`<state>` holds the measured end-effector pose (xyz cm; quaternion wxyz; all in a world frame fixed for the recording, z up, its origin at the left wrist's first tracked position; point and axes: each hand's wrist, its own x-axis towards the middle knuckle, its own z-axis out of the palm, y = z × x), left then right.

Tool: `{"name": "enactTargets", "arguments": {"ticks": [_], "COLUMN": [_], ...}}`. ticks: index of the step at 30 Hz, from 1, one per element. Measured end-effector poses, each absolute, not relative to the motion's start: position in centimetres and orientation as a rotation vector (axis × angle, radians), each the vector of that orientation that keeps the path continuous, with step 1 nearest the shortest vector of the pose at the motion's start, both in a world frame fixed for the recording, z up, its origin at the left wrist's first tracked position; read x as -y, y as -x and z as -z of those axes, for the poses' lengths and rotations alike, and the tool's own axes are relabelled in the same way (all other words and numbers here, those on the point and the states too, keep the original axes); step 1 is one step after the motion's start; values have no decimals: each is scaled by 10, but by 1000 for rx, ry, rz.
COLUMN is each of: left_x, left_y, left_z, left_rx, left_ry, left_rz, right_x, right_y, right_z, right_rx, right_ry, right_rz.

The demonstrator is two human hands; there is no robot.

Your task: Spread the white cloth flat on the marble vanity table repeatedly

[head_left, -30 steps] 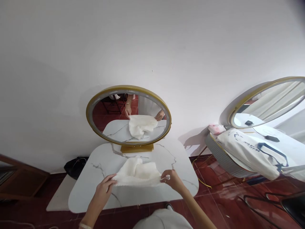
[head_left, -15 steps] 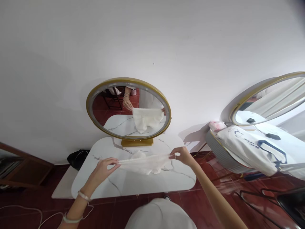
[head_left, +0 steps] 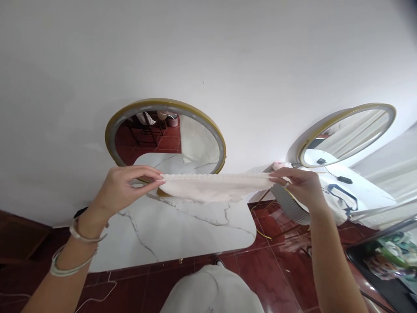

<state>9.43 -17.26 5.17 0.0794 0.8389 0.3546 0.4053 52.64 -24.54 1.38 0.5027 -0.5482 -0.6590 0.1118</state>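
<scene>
A soft white cloth [head_left: 211, 188] with a finely frilled top edge is stretched level in the air above the marble-patterned table [head_left: 192, 232]. My left hand [head_left: 128, 189] pinches its left corner between thumb and fingers. At the other end, my right hand [head_left: 296, 184] grips the right corner the same way. The lower part of the cloth hangs in a shallow sag. Behind it stands a round gold-framed mirror [head_left: 163, 139], its base mostly covered by the cloth; the cloth's reflection shows in the glass.
To the right, a second gold-framed mirror [head_left: 348, 134] stands on another white table [head_left: 371, 187] with a strapped white fabric item [head_left: 332, 208] and a black adapter [head_left: 344, 179]. A black tray-like surface with colourful packets [head_left: 394, 256] is at lower right. A white cable [head_left: 100, 298] lies on the red floor.
Both hands have risen from near the tabletop and spread wider apart, lifting the cloth and pulling it straighter. The view has shifted slightly, bringing the packets at right into sight.
</scene>
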Motion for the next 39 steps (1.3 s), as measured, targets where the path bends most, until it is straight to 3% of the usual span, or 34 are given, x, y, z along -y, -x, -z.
{"name": "enactTargets", "arguments": {"ticks": [4,9,15,19,24,30,34,39], "left_x": [180,208,243,219,153,94,114,168], "left_y": [-96,-97,-99,-123,-178,-236,-249,-243], "left_z": [-29,0,-4,17,96,185,223,273], "left_rx": [-1128,-1017,-983,-996,-1143,-1538,-1713,-1795], "left_ry": [-2523,-2351,-2088,-2151,-2357,-2338,-2293,-2339], "left_rz": [-879,-465,-74,-122,-177,-144,-227,-650], "right_x": [275,315,361,331,224,120,130,204], "right_y": [-523,-523,-535,-549,-561,-554,-534,-482], "right_z": [-8,9,14,35,118,206,240,280], "right_rx": [1747,1834,1858,1701,1354,1316,1330,1529], "right_ry": [1422,1529,1594,1639,1763,1864,1873,1713], "right_rz": [-153,-356,-549,-747,-1025,-895,-750,-441]}}
